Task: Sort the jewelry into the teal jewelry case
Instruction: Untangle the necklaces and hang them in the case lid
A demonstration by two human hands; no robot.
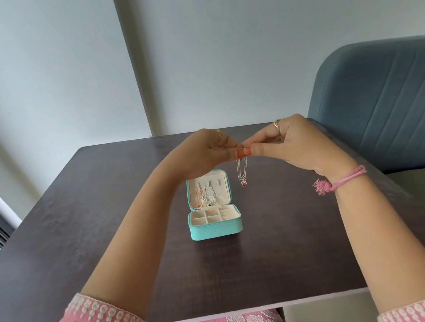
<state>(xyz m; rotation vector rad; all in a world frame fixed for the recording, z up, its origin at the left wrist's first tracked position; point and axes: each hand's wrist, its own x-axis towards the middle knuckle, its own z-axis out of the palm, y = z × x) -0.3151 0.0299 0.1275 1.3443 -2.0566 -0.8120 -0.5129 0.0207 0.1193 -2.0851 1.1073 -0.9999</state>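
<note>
- Presently, I hold the silver necklace (242,169) up above the teal jewelry case (213,215), both hands meeting at its top end.
- Left hand (204,151): fingertips pinched on the chain's upper end. Right hand (285,142): likewise pinched on that end, thumb tips of the two hands touching. Neither hand is slack.
- The chain hangs doubled and straight down from the pinch, its long axis vertical; the red heart pendant (244,184) is the lowest point, clear of the dark table (102,203).
- Relative to the case: the pendant hangs just beside the raised lid's right edge, outside it. The case stands open, lid upright, two chains already hung at the lid's left and middle.
- Judgement: the free hook appears to be the lid's rightmost, so the pinch must travel left and down toward the lid. My left hand is the nearer to it.
- Risk, as judged: the swinging pendant may snag the hung chains.
</note>
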